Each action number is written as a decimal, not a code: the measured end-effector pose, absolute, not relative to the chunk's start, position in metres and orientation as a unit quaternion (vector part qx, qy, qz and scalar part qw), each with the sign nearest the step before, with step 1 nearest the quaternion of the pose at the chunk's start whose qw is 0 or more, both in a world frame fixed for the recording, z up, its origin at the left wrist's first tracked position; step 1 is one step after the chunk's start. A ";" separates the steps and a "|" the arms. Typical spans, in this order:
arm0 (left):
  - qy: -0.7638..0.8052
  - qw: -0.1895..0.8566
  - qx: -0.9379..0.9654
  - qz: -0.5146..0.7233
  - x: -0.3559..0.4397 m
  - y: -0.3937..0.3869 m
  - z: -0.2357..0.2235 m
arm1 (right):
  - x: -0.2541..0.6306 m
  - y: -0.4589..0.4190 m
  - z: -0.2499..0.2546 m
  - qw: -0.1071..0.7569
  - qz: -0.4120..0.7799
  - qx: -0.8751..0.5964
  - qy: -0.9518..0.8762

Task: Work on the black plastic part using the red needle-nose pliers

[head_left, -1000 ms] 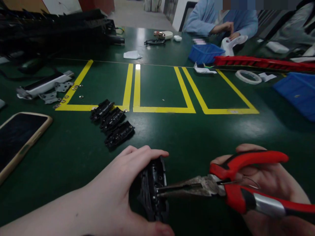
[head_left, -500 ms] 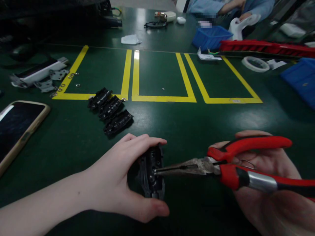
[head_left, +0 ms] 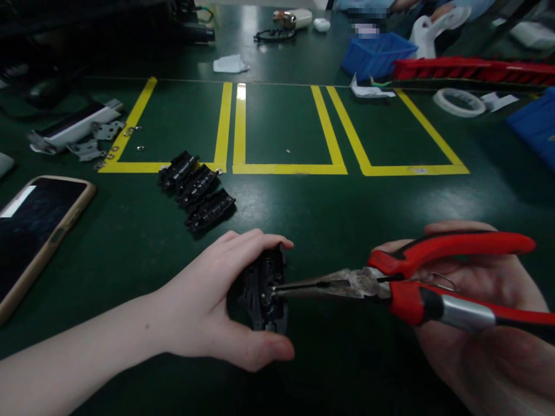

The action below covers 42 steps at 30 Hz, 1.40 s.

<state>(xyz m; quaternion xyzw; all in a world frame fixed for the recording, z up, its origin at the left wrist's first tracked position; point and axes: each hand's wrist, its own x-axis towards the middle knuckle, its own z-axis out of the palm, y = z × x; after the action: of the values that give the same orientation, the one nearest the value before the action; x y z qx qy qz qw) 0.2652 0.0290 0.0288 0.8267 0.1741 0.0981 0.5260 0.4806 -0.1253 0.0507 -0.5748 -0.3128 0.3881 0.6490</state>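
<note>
My left hand (head_left: 225,300) grips a black plastic housing half (head_left: 269,289) between thumb and fingers, its hollow inner side facing up. In my right hand (head_left: 472,312) rest red-handled needle-nose pliers (head_left: 359,283), the handles lying across the palm and fingers. The plier tips reach inside the housing, touching it near a small shiny metal spot. Whether the tips pinch a small part is too fine to tell. Beyond my left hand, three similar black housing pieces (head_left: 210,211) lie in a slanting row on the green table (head_left: 303,214).
A phone (head_left: 39,231) lies at the left, with metal brackets (head_left: 87,150) and small rings (head_left: 115,149) beyond it. Yellow tape (head_left: 290,169) marks the table. Farther right are a tape roll (head_left: 459,103), blue bins (head_left: 377,55) and a red rack (head_left: 472,72). Another person's sleeve (head_left: 368,6) shows at the back.
The view has shifted slightly, so both hands and the table items sit a little differently in the picture. The plier tips stay in the housing, and both grips look the same.
</note>
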 end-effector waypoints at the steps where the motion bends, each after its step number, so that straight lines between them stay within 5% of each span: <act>1: 0.174 0.527 0.826 0.099 0.265 0.029 0.029 | 0.481 -0.126 0.051 0.645 0.392 -0.577 -0.313; 42: 0.177 0.520 0.832 0.084 0.270 0.031 0.035 | 0.483 -0.122 0.045 0.665 0.411 -0.532 -0.326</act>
<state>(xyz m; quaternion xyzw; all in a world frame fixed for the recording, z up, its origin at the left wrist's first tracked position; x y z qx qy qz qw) 0.2696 0.0312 0.0355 0.8316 0.1773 0.0843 0.5195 0.4827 -0.1220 0.0446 -0.5316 -0.3256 0.4110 0.6652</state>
